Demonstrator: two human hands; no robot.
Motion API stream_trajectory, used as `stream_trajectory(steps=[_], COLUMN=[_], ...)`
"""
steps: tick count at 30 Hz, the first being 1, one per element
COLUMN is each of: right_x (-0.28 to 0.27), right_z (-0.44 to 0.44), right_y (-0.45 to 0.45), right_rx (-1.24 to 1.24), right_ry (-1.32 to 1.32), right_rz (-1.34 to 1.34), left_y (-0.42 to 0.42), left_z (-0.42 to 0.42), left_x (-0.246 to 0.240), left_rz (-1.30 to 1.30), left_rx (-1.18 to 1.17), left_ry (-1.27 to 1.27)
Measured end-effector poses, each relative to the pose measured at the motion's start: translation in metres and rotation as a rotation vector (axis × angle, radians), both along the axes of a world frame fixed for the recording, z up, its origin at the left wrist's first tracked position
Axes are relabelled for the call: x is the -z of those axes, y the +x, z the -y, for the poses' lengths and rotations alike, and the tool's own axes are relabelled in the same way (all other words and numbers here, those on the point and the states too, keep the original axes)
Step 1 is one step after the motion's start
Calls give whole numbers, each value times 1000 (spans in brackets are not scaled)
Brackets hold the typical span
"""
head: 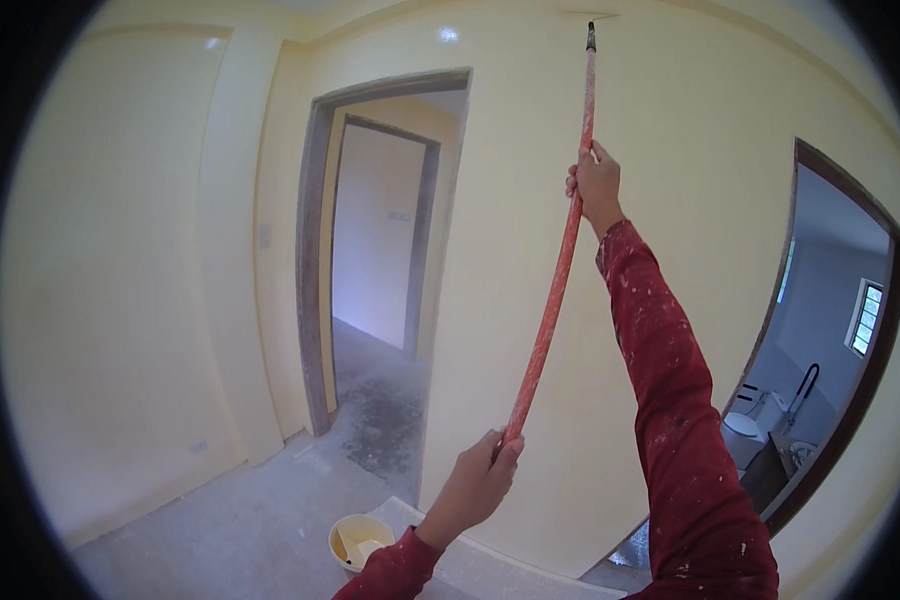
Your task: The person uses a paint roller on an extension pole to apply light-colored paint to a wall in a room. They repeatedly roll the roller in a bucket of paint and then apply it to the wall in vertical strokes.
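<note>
My right hand (598, 181) grips the upper part of a red, paint-spattered extension pole (551, 311). Lower down, my left hand (476, 480) is closed around the pole near its bottom end. At the pole's top sits a black handle (591, 36), and a thin wire frame, apparently a paint roller's, shows above it. The roller's cover is hard to make out against the pale yellow wall (525, 187). Both forearms wear dark red sleeves marked with paint specks.
A bucket (361, 534) with pale yellow paint stands on the concrete floor (217, 525), beside my left forearm. One doorway with a grey frame (313, 262) opens at left. Through the brown-framed doorway (894, 315) at right, a toilet (746, 429) shows. Light sheeting (487, 566) lies along the wall's foot.
</note>
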State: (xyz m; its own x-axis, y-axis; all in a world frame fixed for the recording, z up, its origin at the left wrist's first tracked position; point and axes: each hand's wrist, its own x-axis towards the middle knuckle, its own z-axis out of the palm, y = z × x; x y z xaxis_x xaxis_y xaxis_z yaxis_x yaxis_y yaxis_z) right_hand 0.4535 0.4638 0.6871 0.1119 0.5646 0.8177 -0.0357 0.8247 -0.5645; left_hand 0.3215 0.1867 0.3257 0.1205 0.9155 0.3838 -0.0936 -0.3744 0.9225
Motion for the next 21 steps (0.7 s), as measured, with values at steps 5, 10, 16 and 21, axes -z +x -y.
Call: stream_trajectory(steps=[5, 10, 16, 21], right_x=[-36, -52, 20, -24], right_z=[-8, -9, 14, 0], right_y=[6, 11, 8, 21], right_rx=[-23, -30, -21, -31], right_ry=[31, 41, -13, 46], right_rz=[-25, -39, -31, -12], left_y=[-2, -2, -3, 4], left_z=[-1, -7, 9, -7], left_x=[-41, -52, -8, -28], left_rz=[-13, -7, -12, -37], left_rx=[24, 67, 95, 108], left_ry=[-1, -21, -80, -22])
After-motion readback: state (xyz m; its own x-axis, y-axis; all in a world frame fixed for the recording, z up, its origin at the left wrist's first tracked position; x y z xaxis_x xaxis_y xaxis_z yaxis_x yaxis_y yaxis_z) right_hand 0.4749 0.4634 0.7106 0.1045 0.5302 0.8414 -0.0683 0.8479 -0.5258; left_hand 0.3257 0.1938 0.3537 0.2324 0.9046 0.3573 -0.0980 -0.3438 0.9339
